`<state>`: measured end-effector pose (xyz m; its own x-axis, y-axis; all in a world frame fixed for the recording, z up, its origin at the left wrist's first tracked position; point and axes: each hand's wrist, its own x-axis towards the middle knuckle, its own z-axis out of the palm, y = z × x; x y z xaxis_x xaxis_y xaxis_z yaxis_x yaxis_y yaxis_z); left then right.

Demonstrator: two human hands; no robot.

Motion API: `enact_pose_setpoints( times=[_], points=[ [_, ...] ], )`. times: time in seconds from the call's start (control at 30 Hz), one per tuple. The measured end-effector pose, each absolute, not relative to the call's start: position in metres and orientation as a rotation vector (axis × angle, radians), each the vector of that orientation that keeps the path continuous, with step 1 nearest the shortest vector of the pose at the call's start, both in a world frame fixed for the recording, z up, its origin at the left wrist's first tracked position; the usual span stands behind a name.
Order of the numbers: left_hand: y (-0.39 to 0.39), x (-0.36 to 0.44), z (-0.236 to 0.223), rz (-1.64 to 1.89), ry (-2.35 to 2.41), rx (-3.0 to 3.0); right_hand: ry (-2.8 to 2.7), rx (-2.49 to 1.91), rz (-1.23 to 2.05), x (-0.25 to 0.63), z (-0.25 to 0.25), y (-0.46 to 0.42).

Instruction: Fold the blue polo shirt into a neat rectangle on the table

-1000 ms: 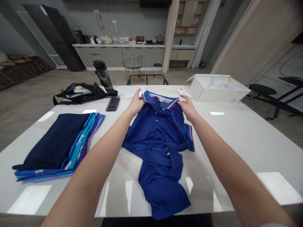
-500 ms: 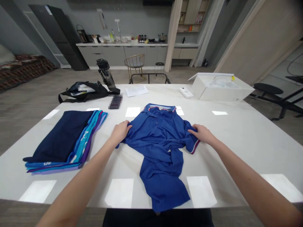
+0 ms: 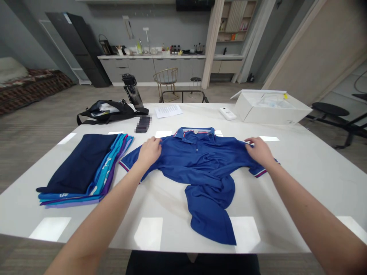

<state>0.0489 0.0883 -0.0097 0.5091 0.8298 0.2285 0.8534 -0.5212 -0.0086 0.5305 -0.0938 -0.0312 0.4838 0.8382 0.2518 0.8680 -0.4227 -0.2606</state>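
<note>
A blue polo shirt [image 3: 200, 160] with a red-and-white trimmed collar lies front up on the white table [image 3: 301, 172], both sleeves spread sideways and its lower part bunched and twisted toward me. My left hand [image 3: 149, 151] lies flat on the shirt's left sleeve near the shoulder, fingers together. My right hand [image 3: 259, 149] rests on the right sleeve, fingers stretched out over the fabric.
A stack of folded clothes [image 3: 86, 168], dark navy on top, sits at the left. Behind lie a black bag [image 3: 109, 110], a dark phone [image 3: 142, 124], a sheet of paper [image 3: 168, 110], a white remote [image 3: 228, 113] and an open white box [image 3: 271, 107].
My hands left the collar, came down to the sleeves and pulled them outward. The shirt's sleeves now lie spread wide where they were tucked in before.
</note>
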Motion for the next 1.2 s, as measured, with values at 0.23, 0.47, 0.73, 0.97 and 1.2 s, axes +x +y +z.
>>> enact_pose_setpoints(
  times=[0.23,0.47,0.73,0.97,1.2],
  points=[
    [0.091,0.134,-0.048,-0.075,-1.64,-2.823,-1.705,-2.188,0.338,0.431,-0.046,0.011],
    [0.153,0.155,-0.064,-0.12,-1.702,-2.93,-1.801,-2.343,0.168,0.423,-0.068,0.068],
    [0.19,0.193,-0.057,-0.273,-1.751,-2.779,-1.81,-2.228,0.235,0.424,-0.053,0.129],
    [0.053,0.148,-0.027,-0.476,-1.047,-3.305,-2.096,-1.779,0.296,0.416,-0.022,-0.015],
    [-0.023,0.131,-0.023,-0.242,-0.544,-3.605,-2.293,-1.838,0.451,0.398,-0.026,-0.123]
  ],
)
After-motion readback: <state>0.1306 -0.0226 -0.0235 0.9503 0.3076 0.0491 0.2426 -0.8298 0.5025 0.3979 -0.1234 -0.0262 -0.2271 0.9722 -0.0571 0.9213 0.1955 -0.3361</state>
